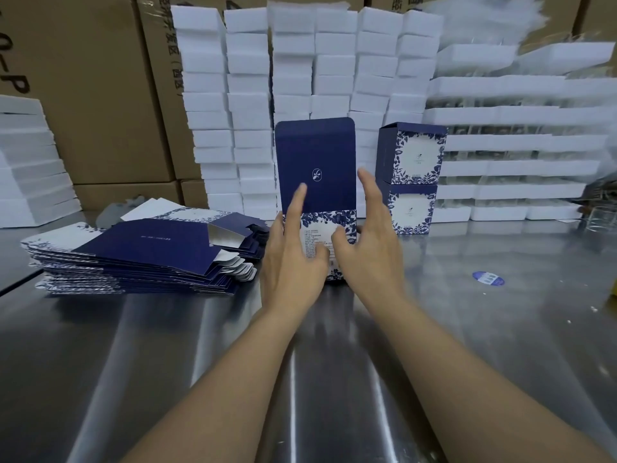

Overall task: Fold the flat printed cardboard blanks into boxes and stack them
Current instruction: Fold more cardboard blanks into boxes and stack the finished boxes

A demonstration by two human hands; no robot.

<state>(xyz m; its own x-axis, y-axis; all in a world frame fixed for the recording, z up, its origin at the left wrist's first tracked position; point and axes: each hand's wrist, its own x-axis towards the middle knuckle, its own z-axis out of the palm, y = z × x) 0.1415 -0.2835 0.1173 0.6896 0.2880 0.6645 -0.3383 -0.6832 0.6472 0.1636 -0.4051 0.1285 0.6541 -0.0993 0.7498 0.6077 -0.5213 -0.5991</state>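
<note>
A navy and white floral box point(317, 168) stands upright on the steel table point(467, 329), its dark lid flap raised. My left hand point(293, 252) holds its left side, index finger straight against the flap and thumb on the printed front. My right hand point(370, 242) holds the right side, thumb pressed on the front, fingers along the edge. A pile of flat printed blanks point(140, 255) lies to the left. Two folded boxes point(412, 178) are stacked one on the other behind right.
Tall stacks of white foam blocks point(300, 78) form a wall behind the box. Brown cartons point(83, 88) stand at the back left. A round blue sticker point(488, 278) lies on the table at right, near white trays point(507, 155).
</note>
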